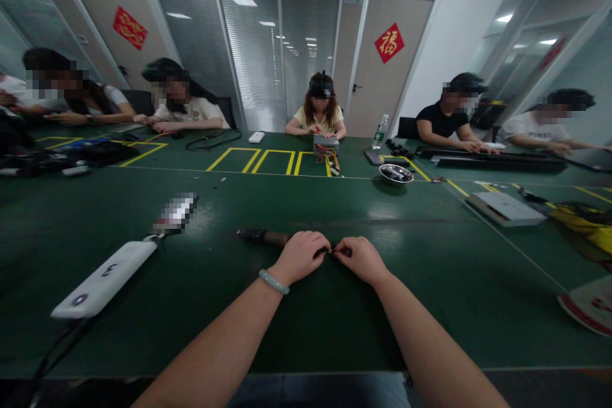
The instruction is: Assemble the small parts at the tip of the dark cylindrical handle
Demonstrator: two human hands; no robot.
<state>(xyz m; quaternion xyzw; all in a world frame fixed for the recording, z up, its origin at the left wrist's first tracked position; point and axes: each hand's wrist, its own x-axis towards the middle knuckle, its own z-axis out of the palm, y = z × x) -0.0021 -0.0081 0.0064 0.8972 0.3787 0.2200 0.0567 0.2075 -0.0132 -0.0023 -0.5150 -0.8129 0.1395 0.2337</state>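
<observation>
On my head feed: both hands mid-surface, roughly halfway along the near edge, fingertips almost meeting. Left hand (303, 256): grip narrow, fingers curled on a small dark part (321, 253) with a pale tip showing in the gap. Right hand (359, 256): grip narrow, thumb and finger pinched just beside that tip; can't tell whether anything sits between them. Dark cylinder (261, 236) lies flat, right end running behind the left hand; can't tell if it joins the small part.

Clutter: white device (106, 280) toward the surface's near left corner, slanted, blurred tag (174, 213) at its upper end, black cord (52, 347) off its lower end. That's the nearest obstacle left of the left forearm. Right side: pale box (507, 207), yellow bundle (586, 224), red-and-white round item (590, 306) cut off by the frame. Beyond the hands: bowl (396, 174), then bottle (380, 132) and wired grey box (326, 142) near the far edge, where co-workers sit.
</observation>
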